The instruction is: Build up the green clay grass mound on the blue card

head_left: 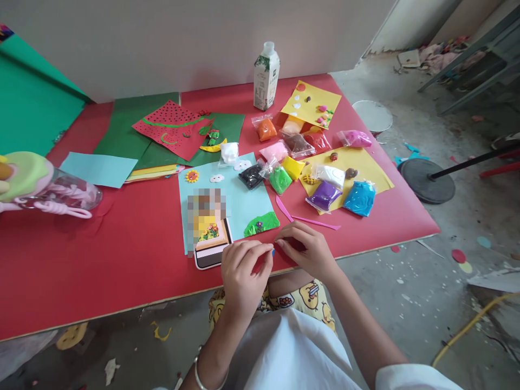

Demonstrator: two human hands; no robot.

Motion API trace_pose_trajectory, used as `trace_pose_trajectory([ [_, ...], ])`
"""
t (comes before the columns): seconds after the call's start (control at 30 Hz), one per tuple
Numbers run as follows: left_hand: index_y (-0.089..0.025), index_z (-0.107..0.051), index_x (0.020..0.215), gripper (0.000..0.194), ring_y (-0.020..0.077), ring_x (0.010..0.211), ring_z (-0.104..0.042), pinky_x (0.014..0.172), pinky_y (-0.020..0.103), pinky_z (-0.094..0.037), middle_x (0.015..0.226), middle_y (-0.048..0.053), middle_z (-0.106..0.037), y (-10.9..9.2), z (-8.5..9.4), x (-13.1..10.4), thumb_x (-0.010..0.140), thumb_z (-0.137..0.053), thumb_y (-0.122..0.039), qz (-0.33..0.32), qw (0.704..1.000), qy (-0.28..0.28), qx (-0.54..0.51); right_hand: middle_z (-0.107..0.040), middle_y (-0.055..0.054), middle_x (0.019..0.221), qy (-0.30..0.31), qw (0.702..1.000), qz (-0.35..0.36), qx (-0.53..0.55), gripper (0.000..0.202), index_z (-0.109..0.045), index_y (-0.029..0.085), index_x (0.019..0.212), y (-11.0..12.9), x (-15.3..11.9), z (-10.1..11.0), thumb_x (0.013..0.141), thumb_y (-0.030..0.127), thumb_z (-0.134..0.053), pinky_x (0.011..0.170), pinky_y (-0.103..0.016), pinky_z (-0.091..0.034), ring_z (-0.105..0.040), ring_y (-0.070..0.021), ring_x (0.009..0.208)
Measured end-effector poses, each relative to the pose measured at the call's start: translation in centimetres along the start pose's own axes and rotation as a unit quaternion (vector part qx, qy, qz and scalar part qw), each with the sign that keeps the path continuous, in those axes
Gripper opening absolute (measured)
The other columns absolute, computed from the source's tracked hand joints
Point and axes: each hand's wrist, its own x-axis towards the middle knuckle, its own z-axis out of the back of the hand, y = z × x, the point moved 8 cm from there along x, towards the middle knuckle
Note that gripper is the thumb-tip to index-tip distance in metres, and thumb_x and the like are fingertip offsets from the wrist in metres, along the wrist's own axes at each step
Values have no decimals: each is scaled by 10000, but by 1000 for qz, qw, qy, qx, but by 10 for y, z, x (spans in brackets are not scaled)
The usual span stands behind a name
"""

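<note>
My left hand [246,271] is closed in a pinch at the table's front edge, with a small bit of blue clay [273,252] showing at its fingertips. Close beside it, my right hand [309,250] also pinches; whatever lies between its fingertips is too small to make out. Just beyond both hands is a light-blue sheet [244,197] bearing a clay sun [192,176], white clouds [216,179] and a green clay patch [262,223] with a purple flower. A phone [213,254] rests on the sheet's near edge. Pink modelling tools [317,222] lie past my right hand.
Several bagged clays, including purple [324,196] and blue [359,199], lie on the red table [122,260]. Farther back stand a carton [266,78] and a watermelon-patterned red sheet [174,127]. A clear bottle [73,189] lies at left. Scraps litter the floor.
</note>
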Motion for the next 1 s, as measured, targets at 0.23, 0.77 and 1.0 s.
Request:
trace_pose_trajectory([
  [0.23,-213,-648,851,109,150,779,-640,757,306,-475,802,8,-695,-1,2,1,852,-570,-137,5,1000,-3,-16,-645,-50,814,1,1000,0,-8,85,-627,222,878,1,0,0,918,216,-552,634,-300,-535,-635,-169,720],
  [0.77,-219,-695,925,123,148,753,-634,743,307,-475,794,2,-710,2,-6,1,846,-647,-139,-8,1000,-8,21,-713,-37,803,-8,999,2,44,43,-676,222,896,0,1,6,881,240,-640,673,-283,-559,-675,-159,725],
  [1.0,-224,-703,948,135,138,722,-623,699,299,-468,767,-14,-711,-1,-11,5,859,-642,-143,-30,999,21,-8,-723,-24,743,-19,997,-26,76,177,-641,208,830,-7,1,11,829,374,-701,595,-254,-545,-673,-151,647],
])
